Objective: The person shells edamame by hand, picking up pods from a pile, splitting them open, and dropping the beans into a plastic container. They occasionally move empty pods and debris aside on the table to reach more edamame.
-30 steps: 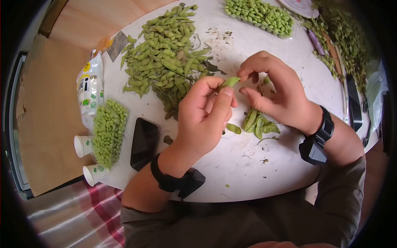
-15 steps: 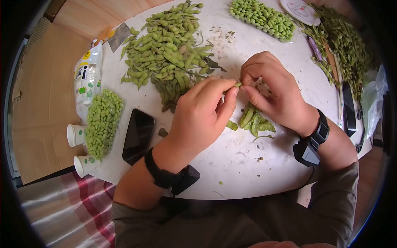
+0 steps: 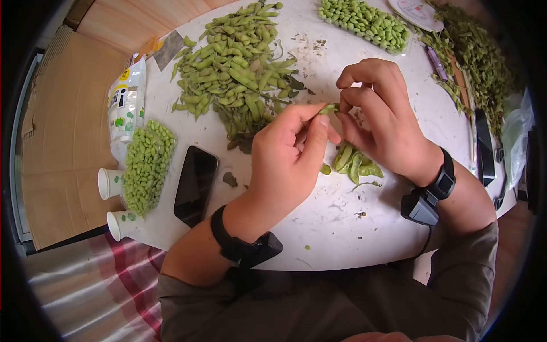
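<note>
Between thumb and forefinger, my left hand (image 3: 290,154) pinches a small green soybean pod (image 3: 328,108). My right hand (image 3: 387,122) is at the pod's other end, its thumb and a bent finger closed about the tip while the forefinger arches above. Just below my hands lie several opened, flattened pods (image 3: 356,164) on the white table (image 3: 319,228). A large heap of unopened pods (image 3: 233,62) spreads beyond my left hand. Shelled green beans (image 3: 147,168) fill a clear tray on the left, and more shelled beans (image 3: 367,25) fill another at the back.
A black phone (image 3: 195,183) lies left of my left forearm. Two paper cups (image 3: 118,223) and a white packet (image 3: 126,105) stand along the left edge. Stripped leafy stalks (image 3: 476,60), a purple-wrapped item (image 3: 436,62) and a clear plastic bag (image 3: 515,142) are at the right.
My right fingers have lifted and spread somewhat, the forefinger rising off the pod. More of the pod shows at my left fingertips. The view has shifted slightly.
</note>
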A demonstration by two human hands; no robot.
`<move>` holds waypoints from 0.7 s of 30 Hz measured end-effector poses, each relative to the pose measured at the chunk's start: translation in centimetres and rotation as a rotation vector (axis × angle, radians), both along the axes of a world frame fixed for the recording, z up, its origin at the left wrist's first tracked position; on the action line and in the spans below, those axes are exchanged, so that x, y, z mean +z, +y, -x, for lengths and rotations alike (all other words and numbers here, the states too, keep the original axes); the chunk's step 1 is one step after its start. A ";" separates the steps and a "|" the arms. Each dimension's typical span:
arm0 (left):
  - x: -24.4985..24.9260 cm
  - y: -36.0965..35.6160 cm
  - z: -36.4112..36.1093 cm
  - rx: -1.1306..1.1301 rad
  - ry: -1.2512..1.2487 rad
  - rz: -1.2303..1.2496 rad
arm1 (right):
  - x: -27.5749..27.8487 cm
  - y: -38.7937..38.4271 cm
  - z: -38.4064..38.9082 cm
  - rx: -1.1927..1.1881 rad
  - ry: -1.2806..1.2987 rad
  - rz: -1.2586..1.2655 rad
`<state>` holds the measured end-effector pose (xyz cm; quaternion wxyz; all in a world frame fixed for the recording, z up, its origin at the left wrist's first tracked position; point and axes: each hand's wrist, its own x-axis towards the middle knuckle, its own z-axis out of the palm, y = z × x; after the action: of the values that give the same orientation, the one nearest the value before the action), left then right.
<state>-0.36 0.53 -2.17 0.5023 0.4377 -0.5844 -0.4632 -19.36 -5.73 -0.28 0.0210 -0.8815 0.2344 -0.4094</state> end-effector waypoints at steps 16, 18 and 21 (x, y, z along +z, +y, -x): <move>0.4 -0.5 -0.3 0.036 0.060 -0.071 | -0.6 0.5 0.1 0.012 -0.173 -0.255; 0.4 -0.3 -0.3 0.026 0.033 -0.046 | -0.7 0.9 0.2 -0.003 -0.217 -0.415; -0.3 -0.4 -0.4 0.024 -0.017 0.034 | -0.6 1.0 0.3 -0.015 -0.240 -0.618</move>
<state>0.06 0.09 -2.45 0.5101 0.4403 -0.5912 -0.4432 -19.67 -4.70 -0.89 0.3119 -0.7773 0.3498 -0.4198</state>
